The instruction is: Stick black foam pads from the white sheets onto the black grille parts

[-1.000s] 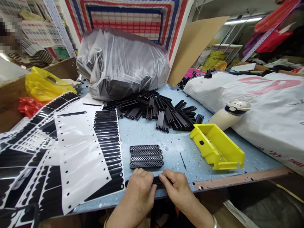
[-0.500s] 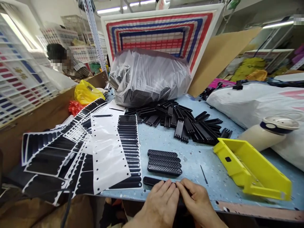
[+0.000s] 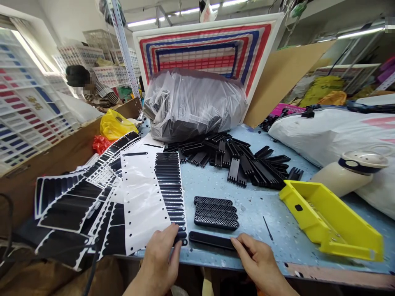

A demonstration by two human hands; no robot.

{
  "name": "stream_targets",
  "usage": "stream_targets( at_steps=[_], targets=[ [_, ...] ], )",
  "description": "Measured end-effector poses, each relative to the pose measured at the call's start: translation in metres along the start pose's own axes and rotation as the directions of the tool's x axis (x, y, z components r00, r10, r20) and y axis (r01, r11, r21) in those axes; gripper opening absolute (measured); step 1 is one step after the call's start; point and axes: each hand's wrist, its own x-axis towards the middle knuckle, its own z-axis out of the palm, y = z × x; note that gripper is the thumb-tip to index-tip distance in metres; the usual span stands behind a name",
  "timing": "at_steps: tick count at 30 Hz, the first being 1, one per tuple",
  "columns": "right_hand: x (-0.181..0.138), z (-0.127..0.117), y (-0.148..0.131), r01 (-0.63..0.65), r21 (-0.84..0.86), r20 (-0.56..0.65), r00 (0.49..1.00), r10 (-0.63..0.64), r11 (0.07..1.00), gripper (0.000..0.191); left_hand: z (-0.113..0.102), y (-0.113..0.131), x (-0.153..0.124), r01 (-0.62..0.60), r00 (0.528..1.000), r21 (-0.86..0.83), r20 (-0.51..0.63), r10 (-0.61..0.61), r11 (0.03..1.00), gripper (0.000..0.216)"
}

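My left hand (image 3: 160,253) is at the lower right corner of a white-backed sheet of long black stickers (image 3: 169,181). Its thumb and fingers close on the lowest black sticker (image 3: 184,241), whose rounded end shows past the fingertips. My right hand (image 3: 256,255) pinches the right end of a long black plastic bar (image 3: 211,240), which lies flat along the front of the table. Just behind that bar, several black bars with a crosshatched face (image 3: 216,213) lie side by side. A mostly bare white backing sheet (image 3: 143,201) overlaps the stickers.
More sticker sheets (image 3: 66,205) spread out at left. Black slotted plastic pieces (image 3: 247,164) are heaped at the back, before a large plastic bag (image 3: 197,102). On the right are a yellow bin (image 3: 333,226), a bottle (image 3: 348,172) and a thin black rod (image 3: 268,228). A person (image 3: 92,88) sits far left.
My left hand has moved left, from lying flat over the black bar to the sticker sheet's lower corner. My right hand stays at the bar's right end, and more of the bar is uncovered.
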Motion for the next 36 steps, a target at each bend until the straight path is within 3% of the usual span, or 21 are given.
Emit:
stream_targets(
  at_steps=[3,6,9,12,14,19,24,27,30,33,36],
  targets=[
    [0.001,-0.001,0.0,0.029,-0.003,0.003,1.0,-0.029,1.0,0.055,0.006,0.007,0.013,0.103,0.995,-0.014,0.001,-0.103,0.995,0.023],
    [0.0,-0.001,0.003,0.046,0.003,0.004,0.999,-0.046,0.999,0.054,0.021,0.019,0.03,0.211,0.966,-0.041,0.163,-0.202,0.977,0.018],
    [-0.003,0.003,0.008,0.028,0.03,0.006,1.0,-0.028,0.999,0.053,0.031,0.022,0.043,0.372,0.878,-0.084,0.354,-0.321,0.925,0.021],
    [-0.006,0.007,0.013,-0.041,0.091,0.01,0.999,0.04,0.995,0.052,0.033,0.016,0.048,0.521,0.801,-0.195,0.448,-0.397,0.831,0.024],
    [-0.006,0.007,0.013,-0.086,0.12,0.044,0.996,0.081,0.989,0.052,0.032,0.01,0.048,0.567,0.779,-0.257,0.475,-0.408,0.783,0.022],
    [-0.003,-0.001,0.003,-0.132,0.116,0.126,0.985,0.117,0.984,0.052,0.035,0.003,0.045,0.519,0.813,-0.26,0.445,-0.376,0.814,0.038],
    [0.002,-0.013,-0.008,-0.158,0.099,0.17,0.975,0.139,0.983,0.054,0.037,0.006,0.044,0.49,0.832,-0.229,0.412,-0.372,0.841,0.039],
    [0.008,-0.017,-0.014,-0.046,0.056,0.099,0.994,0.04,0.997,0.054,0.036,0.01,0.043,0.485,0.83,-0.223,0.421,-0.366,0.845,0.032],
    [0.013,-0.015,-0.016,0.064,-0.039,0.007,0.998,-0.064,0.997,0.048,0.036,0.012,0.041,0.428,0.86,-0.195,0.389,-0.331,0.882,0.023],
    [0.015,-0.011,-0.01,0.088,-0.107,-0.052,0.994,-0.094,0.99,0.047,0.038,0.013,0.038,0.381,0.89,-0.23,0.354,-0.287,0.896,0.014],
    [0.016,-0.015,-0.004,0.059,-0.071,-0.078,0.995,-0.065,0.996,0.047,0.038,0.012,0.038,0.369,0.898,-0.306,0.363,-0.25,0.878,0.01]
  ],
)
